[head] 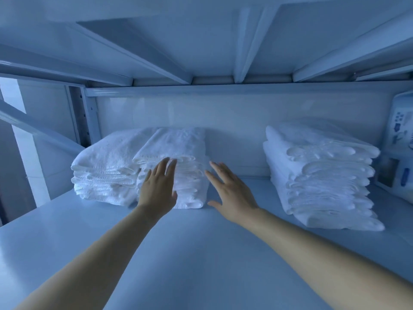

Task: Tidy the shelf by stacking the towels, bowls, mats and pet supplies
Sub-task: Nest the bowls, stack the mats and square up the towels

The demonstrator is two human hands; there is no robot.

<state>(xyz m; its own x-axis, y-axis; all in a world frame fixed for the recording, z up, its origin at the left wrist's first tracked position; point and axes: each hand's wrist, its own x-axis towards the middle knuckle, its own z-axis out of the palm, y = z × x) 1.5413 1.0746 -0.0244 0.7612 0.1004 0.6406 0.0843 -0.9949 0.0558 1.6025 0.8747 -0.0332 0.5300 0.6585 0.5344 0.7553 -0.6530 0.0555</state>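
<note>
Two piles of folded white towels stand side by side at the back left of the white shelf board (pixel 201 253): a wider left pile (pixel 105 166) and a narrower middle pile (pixel 190 153) against it. My left hand (pixel 157 186) lies flat, fingers straight, against the front of the middle pile. Just off that pile's right side my right hand (pixel 230 191) is spread with straight fingers; whether it touches the towels is unclear. A third, taller pile of white towels (pixel 321 175) stands apart on the right.
A white plastic package with blue print (pixel 400 148) leans at the far right, beside the right pile. The underside of the shelf above, with its metal ribs (pixel 243 52), hangs low overhead. A perforated upright post (pixel 86 117) stands at the back left.
</note>
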